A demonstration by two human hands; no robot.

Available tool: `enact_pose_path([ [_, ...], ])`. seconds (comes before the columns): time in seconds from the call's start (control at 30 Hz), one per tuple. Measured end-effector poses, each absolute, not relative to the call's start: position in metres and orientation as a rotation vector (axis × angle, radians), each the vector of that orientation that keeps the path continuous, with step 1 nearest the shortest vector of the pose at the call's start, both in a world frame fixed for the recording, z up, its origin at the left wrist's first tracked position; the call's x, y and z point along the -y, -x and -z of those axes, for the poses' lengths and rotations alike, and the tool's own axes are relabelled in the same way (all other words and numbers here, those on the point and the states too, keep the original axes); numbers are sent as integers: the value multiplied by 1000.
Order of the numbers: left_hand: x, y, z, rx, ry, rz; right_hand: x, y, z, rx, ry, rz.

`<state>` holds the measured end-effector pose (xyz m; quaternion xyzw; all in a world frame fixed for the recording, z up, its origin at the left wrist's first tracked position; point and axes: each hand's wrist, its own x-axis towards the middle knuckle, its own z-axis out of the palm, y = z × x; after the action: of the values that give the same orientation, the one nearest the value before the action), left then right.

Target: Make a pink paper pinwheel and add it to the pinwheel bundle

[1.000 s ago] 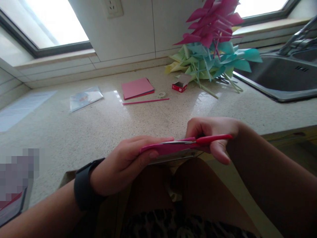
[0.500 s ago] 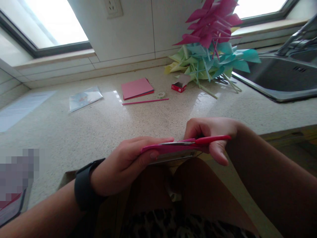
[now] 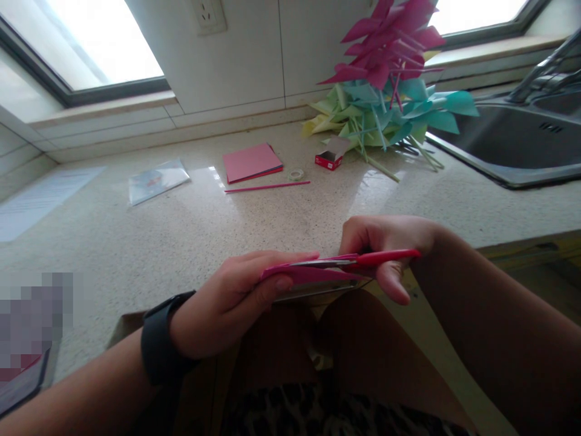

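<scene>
Some leftward shift of scissors (image 3: 370,260).

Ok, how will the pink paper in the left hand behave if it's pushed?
The paper will probably flex rather than stay stiff, since it looks like a thin sheet. It is likely light, being so thin. It may crease or tear near the scissors, whose metal lies between its pink edges.

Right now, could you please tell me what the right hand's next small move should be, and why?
Perhaps squeeze the scissors gently: the right hand holds them, their blades lie along the pink paper, and the left hand grips its far end.
</scene>
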<state>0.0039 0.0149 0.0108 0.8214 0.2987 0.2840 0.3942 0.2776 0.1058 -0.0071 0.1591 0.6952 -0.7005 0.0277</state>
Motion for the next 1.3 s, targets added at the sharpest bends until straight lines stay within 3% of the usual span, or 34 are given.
enact_pose_path([
  [0.33, -10, -3, -7, -819, -1884, -806, -102, -278, 7, -2165, -400, 2258],
  [0.5, -7, 0, 2, -797, -1643, -887, -92, -288, 10, -2430, -650, 2360],
  [0.57, -6, 1, 4, -804, -1583, -900, -87, -289, 8, -2610, -1138, 2131],
  [0.67, -4, 2, 7, -846, -1550, -896, -80, -286, 0, -2765, -1863, 1127],
  [0.77, -2, 2, 8, -875, -1547, -869, -72, -281, -9, -2722, -2022, 428],
  [0.93, 0, 1, 12, -867, -1483, -854, -65, -275, -19, -2565, -2084, 167],
  [1.1, 0, 4, 19, -879, -1452, -855, -66, -277, -20, -2587, -2106, 220],
  [1.3, 5, 2, 17, -839, -1608, -895, -58, -271, -17, -2563, -2119, -3],
])
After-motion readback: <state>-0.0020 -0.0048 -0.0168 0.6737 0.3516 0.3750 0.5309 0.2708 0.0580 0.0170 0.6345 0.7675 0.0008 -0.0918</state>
